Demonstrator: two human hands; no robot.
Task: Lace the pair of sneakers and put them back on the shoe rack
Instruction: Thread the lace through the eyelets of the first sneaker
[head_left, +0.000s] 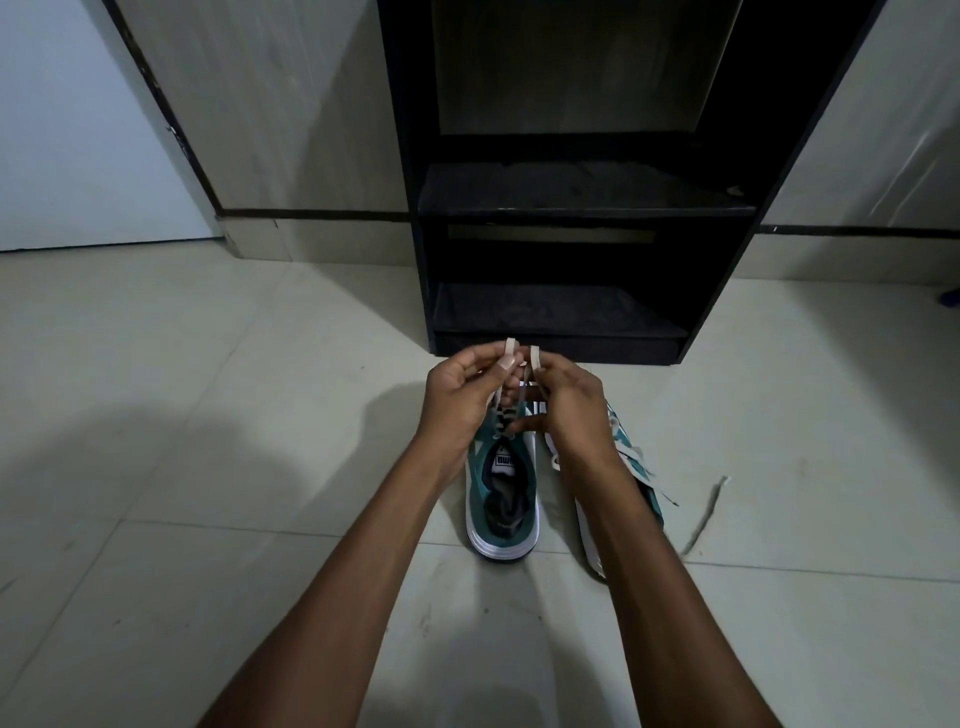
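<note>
Two teal sneakers with white soles stand on the tiled floor before a black shoe rack (582, 210). The left sneaker (503, 499) is upright with its heel toward me. My left hand (457, 400) and my right hand (569, 405) hover over its front, each pinching one end of its pale lace (510, 347), both ends pulled up. The right sneaker (631, 470) leans outward and is mostly hidden behind my right forearm. A loose lace (707, 512) lies on the floor to its right.
The rack's two low shelves (556, 312) are dark and hold no shoes. Wall panels flank the rack and a pale door (78, 130) is at the far left. A small blue object (950, 297) shows at the right edge.
</note>
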